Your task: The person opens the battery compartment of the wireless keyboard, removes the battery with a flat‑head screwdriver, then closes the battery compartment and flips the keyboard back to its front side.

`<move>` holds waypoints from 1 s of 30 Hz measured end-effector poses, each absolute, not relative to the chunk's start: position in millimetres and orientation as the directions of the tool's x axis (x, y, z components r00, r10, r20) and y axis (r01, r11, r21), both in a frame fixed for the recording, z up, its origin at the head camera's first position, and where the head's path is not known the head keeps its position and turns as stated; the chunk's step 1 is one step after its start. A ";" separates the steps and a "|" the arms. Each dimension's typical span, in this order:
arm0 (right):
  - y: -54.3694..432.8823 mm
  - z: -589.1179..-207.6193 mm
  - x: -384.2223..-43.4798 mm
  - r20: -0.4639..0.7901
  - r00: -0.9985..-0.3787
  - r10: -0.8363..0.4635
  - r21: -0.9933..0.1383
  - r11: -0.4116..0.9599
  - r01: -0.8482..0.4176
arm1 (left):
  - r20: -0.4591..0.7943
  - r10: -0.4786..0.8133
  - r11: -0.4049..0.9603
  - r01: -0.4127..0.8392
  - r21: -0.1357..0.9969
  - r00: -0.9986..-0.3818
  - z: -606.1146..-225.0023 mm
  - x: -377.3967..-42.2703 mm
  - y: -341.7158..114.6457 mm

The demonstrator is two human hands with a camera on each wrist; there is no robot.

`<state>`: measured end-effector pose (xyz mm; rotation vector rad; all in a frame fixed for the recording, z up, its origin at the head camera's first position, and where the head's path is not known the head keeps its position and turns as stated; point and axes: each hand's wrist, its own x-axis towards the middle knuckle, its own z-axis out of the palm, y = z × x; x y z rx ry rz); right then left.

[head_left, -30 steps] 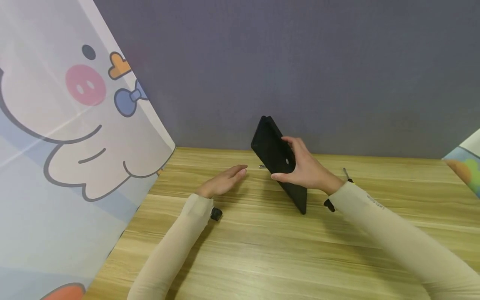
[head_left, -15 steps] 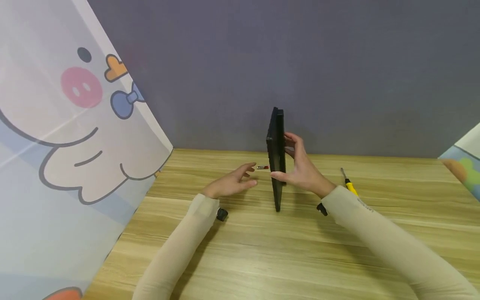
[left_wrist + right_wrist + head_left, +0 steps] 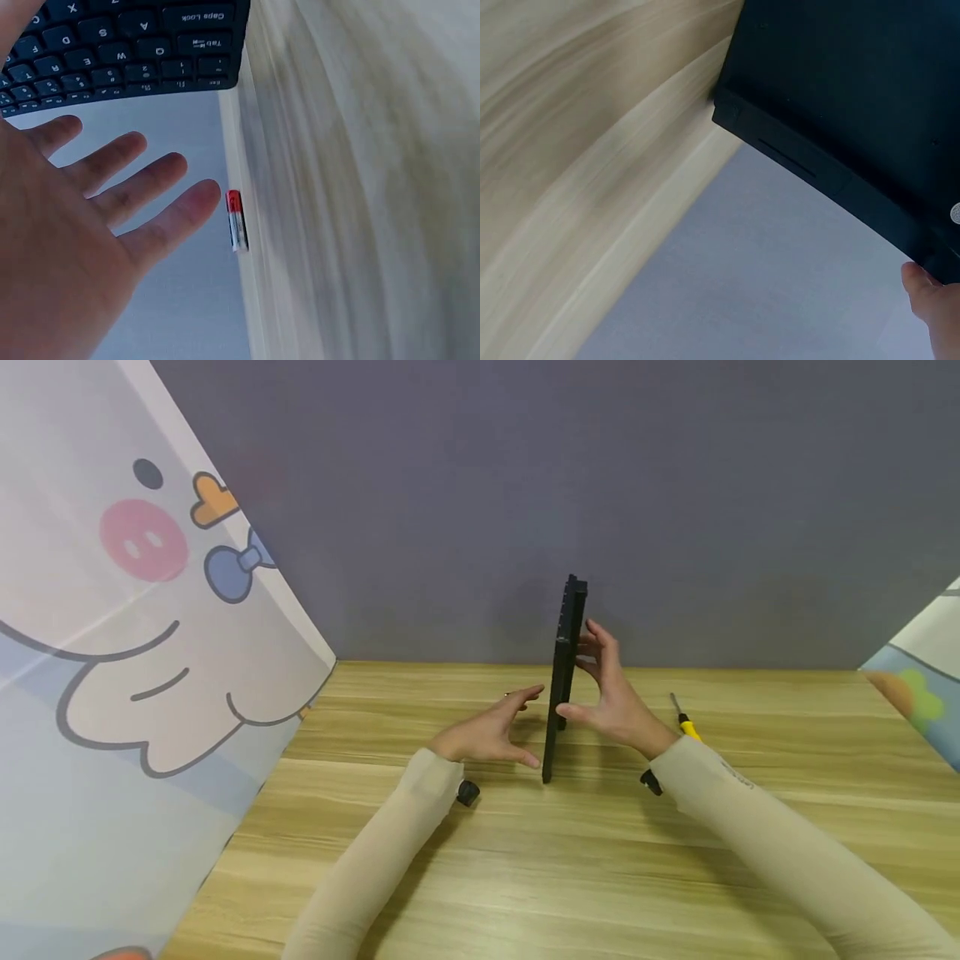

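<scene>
A black keyboard [image 3: 564, 677] stands on edge over the table, seen almost edge-on in the head view. My right hand [image 3: 621, 706] grips it from the right, thumb toward the near side and fingers on the far part of its back. The right wrist view shows the keyboard's dark underside [image 3: 840, 97] and a fingertip at its raised edge. My left hand [image 3: 491, 731], thumb and fingers spread, is close to the key side and holds nothing. In the left wrist view the keys [image 3: 112, 52] lie beyond those fingers, near a red and silver battery [image 3: 237, 220].
A yellow and black screwdriver [image 3: 687, 727] lies on the wooden table [image 3: 525, 877] by my right forearm. A grey panel [image 3: 480, 510] rises along the table's back edge. A printed cartoon sheet [image 3: 165, 643] borders the left side.
My right hand has turned the keyboard from a slant to nearly upright. My left hand has moved right toward it with its fingers spreading, now covering most of the battery in the head view.
</scene>
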<state>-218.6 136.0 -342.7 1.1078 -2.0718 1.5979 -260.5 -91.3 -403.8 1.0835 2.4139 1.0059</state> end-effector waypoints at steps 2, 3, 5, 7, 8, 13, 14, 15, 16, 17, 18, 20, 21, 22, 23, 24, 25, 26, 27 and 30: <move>137.6 -342.5 -219.2 0.661 -0.643 -0.387 -0.674 0.072 -0.735 | 0.008 0.750 0.462 0.533 0.709 -0.661 -403.9 -259.7 -89.2; 138.4 -342.2 -219.5 0.670 -0.635 -0.385 -0.665 0.067 -0.743 | 0.005 0.752 0.463 0.533 0.709 -0.660 -403.6 -259.2 -88.3; 139.8 -340.5 -219.8 0.687 -0.618 -0.382 -0.648 0.063 -0.759 | 0.000 0.756 0.464 0.535 0.706 -0.655 -403.1 -258.6 -86.8; 141.3 -338.2 -220.1 0.702 -0.602 -0.380 -0.630 0.060 -0.774 | -0.005 0.759 0.468 0.540 0.700 -0.651 -402.9 -258.6 -85.5; 141.9 -337.0 -220.1 0.709 -0.595 -0.378 -0.623 0.059 -0.780 | -0.006 0.760 0.469 0.543 0.697 -0.649 -402.8 -258.6 -84.8; 145.1 -330.5 -218.7 0.728 -0.584 -0.360 -0.603 0.069 -0.795 | 0.008 0.772 0.463 0.572 0.677 -0.635 -402.8 -259.9 -80.5; 145.8 -329.2 -218.1 0.728 -0.587 -0.355 -0.603 0.076 -0.794 | 0.009 0.775 0.463 0.577 0.673 -0.632 -402.9 -260.1 -79.5; 146.5 -327.5 -217.4 0.728 -0.590 -0.350 -0.604 0.080 -0.793 | 0.007 0.777 0.464 0.580 0.669 -0.630 -403.1 -260.3 -78.5; 147.3 -325.5 -216.6 0.728 -0.592 -0.345 -0.604 0.085 -0.792 | 0.005 0.778 0.466 0.583 0.666 -0.628 -403.3 -260.3 -77.4; 148.3 -324.1 -216.0 0.728 -0.596 -0.339 -0.604 0.093 -0.792 | 0.000 0.778 0.471 0.582 0.663 -0.628 -403.4 -260.1 -76.4; 149.3 -322.3 -215.3 0.730 -0.598 -0.332 -0.602 0.103 -0.792 | -0.004 0.778 0.474 0.583 0.659 -0.628 -403.7 -260.0 -75.5; 151.9 -318.4 -213.8 0.732 -0.604 -0.316 -0.597 0.130 -0.792 | -0.011 0.777 0.478 0.579 0.661 -0.629 -403.9 -259.3 -73.6; 153.4 -316.2 -213.2 0.734 -0.606 -0.308 -0.594 0.143 -0.792 | -0.013 0.776 0.480 0.577 0.661 -0.631 -404.3 -258.9 -72.7; 155.0 -314.0 -212.6 0.736 -0.606 -0.302 -0.588 0.159 -0.793 | -0.012 0.777 0.478 0.578 0.661 -0.629 -404.5 -258.6 -72.0; 156.7 -311.9 -212.1 0.739 -0.605 -0.297 -0.582 0.173 -0.795 | -0.011 0.779 0.475 0.579 0.662 -0.627 -404.9 -258.5 -71.4; 158.3 -309.5 -211.4 0.742 -0.603 -0.293 -0.576 0.182 -0.797 | -0.010 0.782 0.471 0.580 0.665 -0.623 -404.7 -258.1 -70.8; 161.6 -310.8 -214.6 0.743 -0.603 -0.290 -0.575 0.185 -0.797 | -0.011 0.783 0.468 0.578 0.669 -0.622 -404.6 -257.9 -70.0; 164.4 -311.7 -216.8 0.744 -0.602 -0.288 -0.573 0.188 -0.798 | -0.012 0.784 0.466 0.577 0.671 -0.620 -404.6 -257.8 -69.6; 166.2 -310.9 -217.0 0.744 -0.603 -0.289 -0.572 0.190 -0.798 | -0.014 0.785 0.465 0.575 0.673 -0.619 -404.5 -257.7 -69.2; 169.9 -309.5 -216.0 0.737 -0.608 -0.295 -0.580 0.184 -0.793 | -0.021 0.784 0.469 0.569 0.675 -0.621 -403.7 -257.1 -68.2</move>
